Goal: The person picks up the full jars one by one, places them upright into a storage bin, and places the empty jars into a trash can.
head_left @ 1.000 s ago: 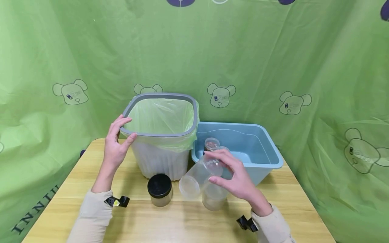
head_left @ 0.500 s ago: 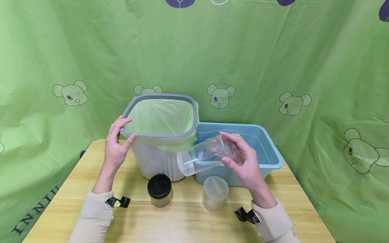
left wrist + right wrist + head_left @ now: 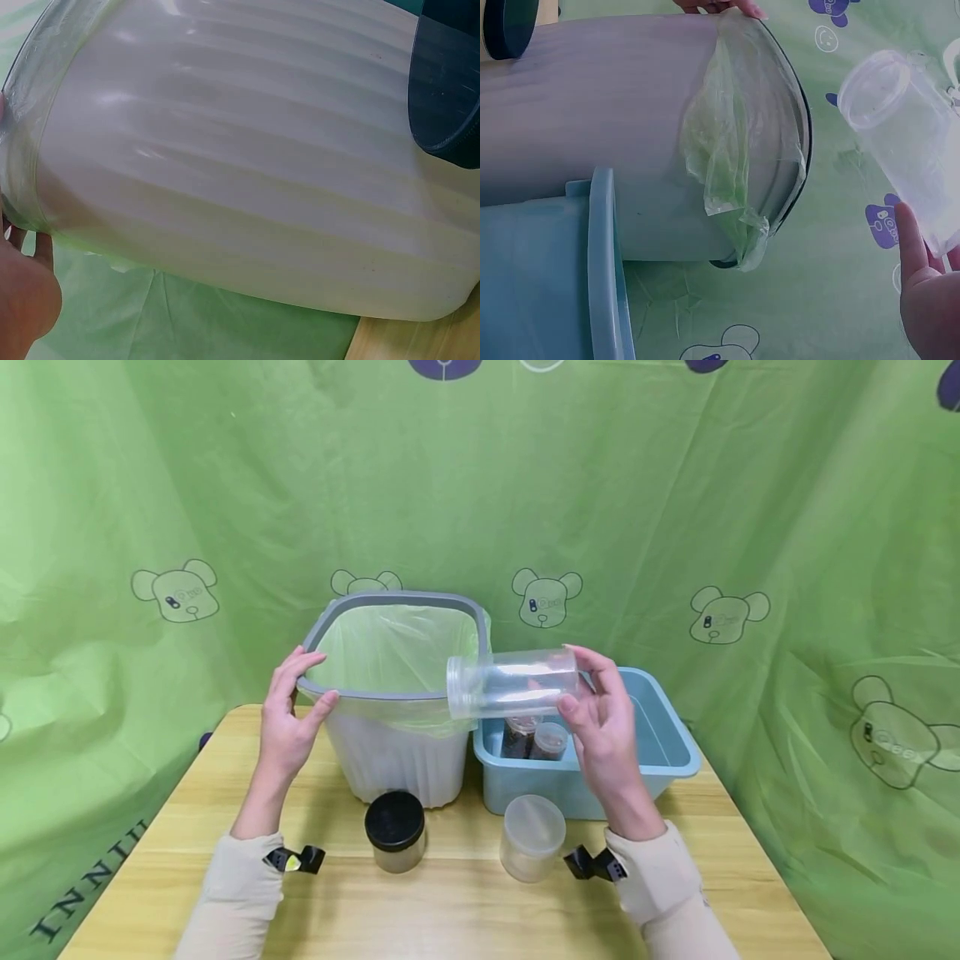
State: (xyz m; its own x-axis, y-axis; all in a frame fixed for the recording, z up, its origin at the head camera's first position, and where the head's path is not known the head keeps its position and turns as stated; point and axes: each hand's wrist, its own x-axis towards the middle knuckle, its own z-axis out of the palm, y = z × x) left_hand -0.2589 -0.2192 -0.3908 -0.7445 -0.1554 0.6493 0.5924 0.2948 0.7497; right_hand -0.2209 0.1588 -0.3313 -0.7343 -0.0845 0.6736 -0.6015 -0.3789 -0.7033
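Step in hand looks like a carry: your right hand (image 3: 606,727) has the clear jar (image 3: 517,683) up, held nearly level, and I'd guess it's meant for the lined bin (image 3: 405,760). Next move likely calls for taking it toward 9 o'clock until the whole jar is inside the gray rim (image 3: 390,695), then letting go—tilt the collar down first. Jar lies at 9 o'clock from the right-hand grip: thumb and fingers pinch only the base end, the collar end sticks out free. Right wrist view puts it above the rim, not touching. Your left hand (image 3: 288,727) grips the rim at its 8 o'clock—good brace. Blue tub (image 3: 680,760) sits below the jar, so a slip could land it there. Can't tell if the jar is capped.
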